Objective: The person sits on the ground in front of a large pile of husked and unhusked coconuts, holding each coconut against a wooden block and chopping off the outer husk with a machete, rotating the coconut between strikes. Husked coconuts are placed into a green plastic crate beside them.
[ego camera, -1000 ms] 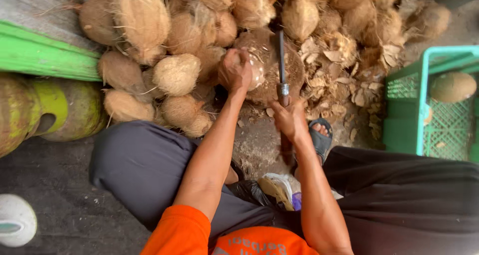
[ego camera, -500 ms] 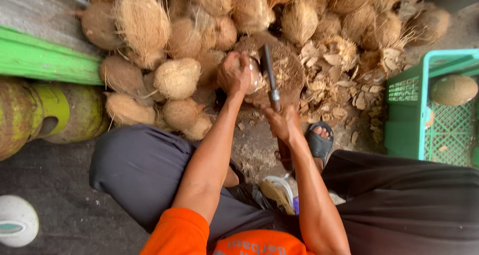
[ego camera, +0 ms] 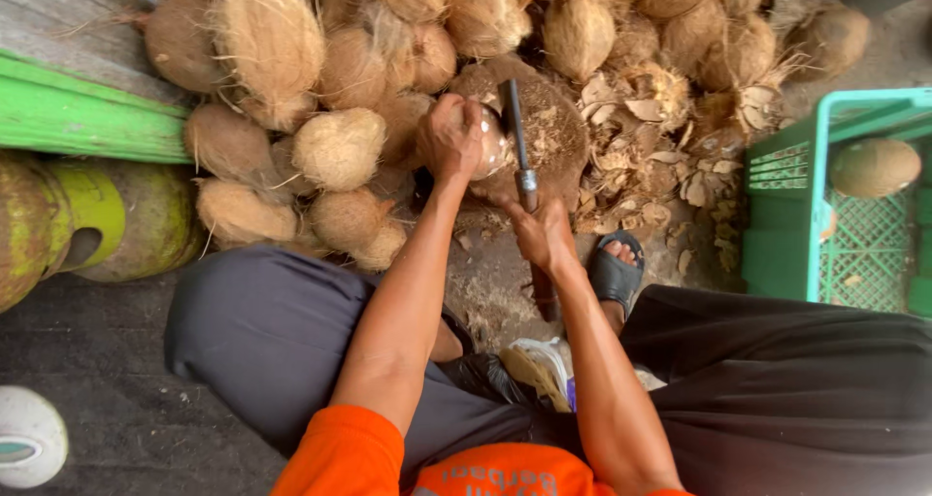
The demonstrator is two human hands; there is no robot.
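Note:
My left hand [ego camera: 451,137] grips a partly peeled coconut [ego camera: 488,147] and holds it on a round wooden chopping block [ego camera: 558,132]. My right hand [ego camera: 542,234] is shut on the handle of a dark-bladed knife [ego camera: 515,127]. The blade lies against the right side of the coconut. Both arms reach forward over my dark trousers as I sit on the ground.
A pile of several husked brown coconuts [ego camera: 335,147] fills the ground ahead and to the left. Husk chips [ego camera: 670,156] lie to the right of the block. A green plastic crate [ego camera: 777,224] at right holds one coconut [ego camera: 874,166]. A green beam [ego camera: 78,117] and a green gas cylinder [ego camera: 87,214] stand at left.
The knife has swung from upright and right of the coconut down onto it. My right hand moved left and nearer the block. My left hand kept its hold on the coconut.

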